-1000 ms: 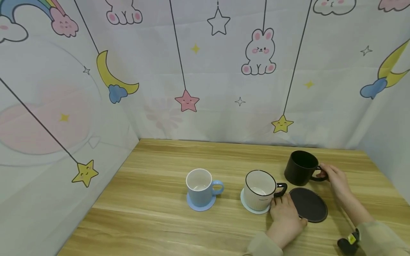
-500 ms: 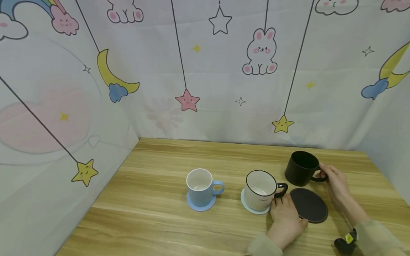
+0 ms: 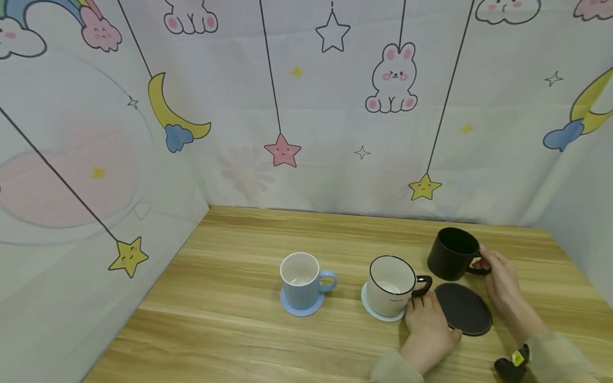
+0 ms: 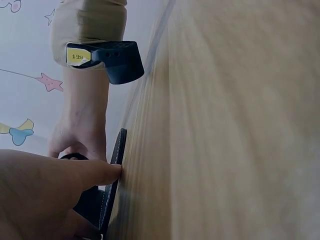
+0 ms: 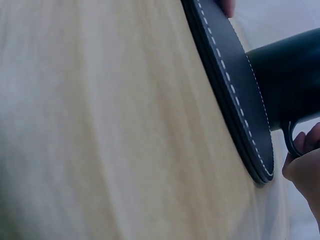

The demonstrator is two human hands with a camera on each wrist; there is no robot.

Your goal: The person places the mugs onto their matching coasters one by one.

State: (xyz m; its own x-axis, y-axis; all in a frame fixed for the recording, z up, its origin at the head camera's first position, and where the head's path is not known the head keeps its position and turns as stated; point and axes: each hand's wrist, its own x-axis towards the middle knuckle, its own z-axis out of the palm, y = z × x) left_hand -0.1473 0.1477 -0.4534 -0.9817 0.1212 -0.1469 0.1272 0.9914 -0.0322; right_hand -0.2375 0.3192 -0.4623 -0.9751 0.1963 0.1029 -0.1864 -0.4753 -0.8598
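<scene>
My right hand [image 3: 500, 271] grips the handle of a black mug [image 3: 450, 258], upright at the back right, just behind a round black coaster [image 3: 464, 311]. White stitching runs round the coaster in the right wrist view. My left hand [image 3: 428, 330] holds the coaster at its left side, with the thumb [image 4: 107, 172] on its edge in the left wrist view; its other fingers are partly hidden there. Close to those fingers stands a white mug [image 3: 388, 298] with a black rim and handle, on a pale coaster [image 3: 371, 311].
Farther left, a light blue mug [image 3: 299, 292] stands on a blue coaster [image 3: 303, 311]. The wooden table [image 3: 230, 330] meets a printed white cloth [image 3: 325, 181] at the back and left. A dark wrist strap device [image 3: 510, 367] sits by the right sleeve.
The head view has shifted slightly, and the right forearm has moved a little to the left. Both hands keep their places at the mug and the coaster.
</scene>
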